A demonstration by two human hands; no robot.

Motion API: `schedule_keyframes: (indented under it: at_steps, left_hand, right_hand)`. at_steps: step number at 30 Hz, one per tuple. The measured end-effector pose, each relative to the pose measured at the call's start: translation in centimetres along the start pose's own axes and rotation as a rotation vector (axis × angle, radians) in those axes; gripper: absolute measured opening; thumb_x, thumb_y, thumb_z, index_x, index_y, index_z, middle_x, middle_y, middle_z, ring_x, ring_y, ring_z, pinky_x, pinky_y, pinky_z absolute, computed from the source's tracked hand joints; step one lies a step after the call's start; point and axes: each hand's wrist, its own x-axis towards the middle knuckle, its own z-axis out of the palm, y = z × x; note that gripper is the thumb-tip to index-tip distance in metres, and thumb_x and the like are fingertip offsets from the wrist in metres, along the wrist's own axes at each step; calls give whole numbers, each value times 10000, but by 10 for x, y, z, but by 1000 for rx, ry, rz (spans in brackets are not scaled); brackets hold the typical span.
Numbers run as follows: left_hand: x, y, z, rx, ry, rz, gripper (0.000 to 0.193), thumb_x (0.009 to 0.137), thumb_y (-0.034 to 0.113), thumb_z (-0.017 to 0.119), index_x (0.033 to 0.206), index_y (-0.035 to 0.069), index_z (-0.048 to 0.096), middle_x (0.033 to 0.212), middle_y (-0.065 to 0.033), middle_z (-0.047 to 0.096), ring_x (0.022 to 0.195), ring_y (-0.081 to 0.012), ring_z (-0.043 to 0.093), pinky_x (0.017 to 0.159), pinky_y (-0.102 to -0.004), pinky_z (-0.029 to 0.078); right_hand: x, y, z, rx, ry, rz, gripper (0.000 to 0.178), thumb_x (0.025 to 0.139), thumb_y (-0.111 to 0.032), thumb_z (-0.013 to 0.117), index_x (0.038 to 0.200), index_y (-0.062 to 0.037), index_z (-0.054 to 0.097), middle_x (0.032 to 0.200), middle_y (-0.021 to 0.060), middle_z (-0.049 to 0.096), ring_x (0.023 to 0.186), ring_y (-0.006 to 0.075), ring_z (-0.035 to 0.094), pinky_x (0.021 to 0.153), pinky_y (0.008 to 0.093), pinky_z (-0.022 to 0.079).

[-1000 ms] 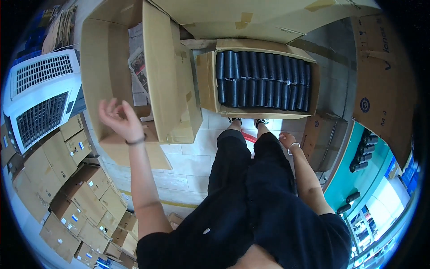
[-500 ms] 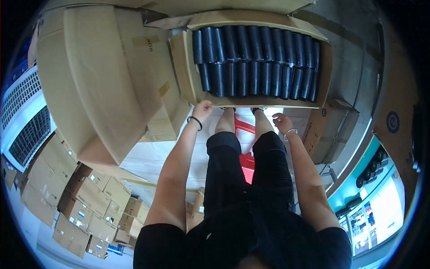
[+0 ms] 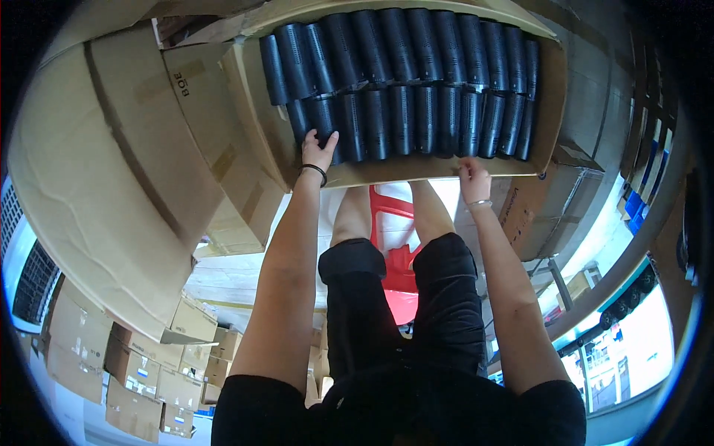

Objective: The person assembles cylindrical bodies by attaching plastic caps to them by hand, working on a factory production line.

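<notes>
An open cardboard box point(image 3: 416, 169) stands in front of me. Black cylinders point(image 3: 401, 123) fill it, packed side by side in two rows. My left hand point(image 3: 318, 154) reaches over the near wall at the left. Its thumb and fingers lie on either side of the near end of one black cylinder point(image 3: 325, 119), which still rests in its row. At the right, my right hand point(image 3: 474, 182) has its fingers curled at the box's near edge; the fingertips are partly hidden.
A large cardboard carton point(image 3: 111, 149) stands to the left. Another closed carton point(image 3: 554, 201) is at the right of the box. A red plastic stool point(image 3: 401, 267) shows between my legs. Several stacked cartons point(image 3: 145, 372) lie farther off at lower left.
My left hand has moved from the box's near edge inward onto a black cylinder. My right hand has come up to the near edge. The box now appears closer.
</notes>
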Motion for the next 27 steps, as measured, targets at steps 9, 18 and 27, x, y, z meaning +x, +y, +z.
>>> schedule_keyframes:
  at_steps: [9, 18, 27]
  left_hand:
    - [3, 5, 2, -31, -1, 134, 729, 716, 418, 661, 1191, -68, 397, 1122, -276, 495, 1052, -369, 483, 912, -374, 371]
    - [-23, 58, -17, -654, -517, -100, 545, 720, 195, 701, 1168, 39, 433, 1014, -70, 533, 923, -162, 516, 825, -282, 414]
    - [-25, 85, 26, -836, -412, -100, 906, 633, 147, 777, 1302, 162, 165, 1287, -145, 318, 1173, -261, 343, 994, -352, 281]
  right_hand:
    - [99, -13, 4, -359, 88, 200, 646, 774, -227, 604, 1299, -76, 261, 1120, 216, 492, 1039, 353, 481, 879, 413, 400]
    - [69, -10, -3, -141, 85, -13, 689, 787, -191, 610, 1341, -76, 218, 1125, 203, 483, 1051, 331, 464, 915, 379, 363]
    - [92, 10, 8, 328, -137, 106, 1035, 583, -312, 805, 1378, -210, 150, 1217, 199, 388, 1123, 295, 400, 911, 392, 381]
